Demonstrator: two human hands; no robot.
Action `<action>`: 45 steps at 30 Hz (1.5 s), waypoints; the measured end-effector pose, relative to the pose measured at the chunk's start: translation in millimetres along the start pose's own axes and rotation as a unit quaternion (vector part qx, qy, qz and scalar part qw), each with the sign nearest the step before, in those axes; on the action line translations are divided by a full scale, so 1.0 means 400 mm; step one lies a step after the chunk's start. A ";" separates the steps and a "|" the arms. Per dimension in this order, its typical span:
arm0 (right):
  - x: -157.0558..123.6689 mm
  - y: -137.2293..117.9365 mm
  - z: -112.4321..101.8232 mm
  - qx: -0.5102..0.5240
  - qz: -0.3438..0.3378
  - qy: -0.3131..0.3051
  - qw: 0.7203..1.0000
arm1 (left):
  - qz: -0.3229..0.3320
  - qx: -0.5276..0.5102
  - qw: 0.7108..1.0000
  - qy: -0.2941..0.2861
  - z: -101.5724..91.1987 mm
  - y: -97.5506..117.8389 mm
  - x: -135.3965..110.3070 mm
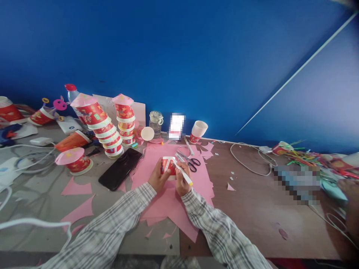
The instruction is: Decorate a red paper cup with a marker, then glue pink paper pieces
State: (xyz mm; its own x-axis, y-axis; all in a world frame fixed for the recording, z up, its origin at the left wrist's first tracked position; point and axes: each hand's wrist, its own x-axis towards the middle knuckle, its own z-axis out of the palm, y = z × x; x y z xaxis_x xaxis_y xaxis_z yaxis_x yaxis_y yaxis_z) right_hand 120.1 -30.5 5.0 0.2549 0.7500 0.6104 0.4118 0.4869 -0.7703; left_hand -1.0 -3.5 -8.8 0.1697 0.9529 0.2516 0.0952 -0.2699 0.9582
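My left hand (158, 175) is wrapped round the left side of a red paper cup (167, 164) with white markings. In my right hand (183, 181) is a white marker pen (183, 173) with a yellow end, slanted across the cup's right side. Its tip lies close to the cup; whether it touches I cannot tell. Both hands are above pink paper (202, 194). Just beyond my right hand lie dark-handled scissors (193, 163). Stacked red cups with pink paper cones, one stack taller (105, 130) and one shorter (125, 121), stand to the left.
A black phone (120, 170) lies left of the paper, near a pink-topped cup (75, 161). Behind are a glass jar (156, 123) and a white-and-red cup (198, 131). White cables (252, 170) and colourful strips (304, 158) lie right. Another person's hand (349, 190) shows at the right edge.
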 end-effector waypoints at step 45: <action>0.002 0.016 -0.006 -0.018 -0.012 -0.009 1.000 | 0.015 0.012 1.000 0.005 0.000 0.014 -0.002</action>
State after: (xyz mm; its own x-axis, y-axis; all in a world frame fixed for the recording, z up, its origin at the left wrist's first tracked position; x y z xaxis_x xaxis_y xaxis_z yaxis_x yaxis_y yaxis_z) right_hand 125.0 -27.9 0.8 0.2288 0.7470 0.6242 0.4493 0.4878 -0.7484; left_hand -0.7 -5.8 -3.5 0.1635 0.9453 0.2821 0.1127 -0.3020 0.9466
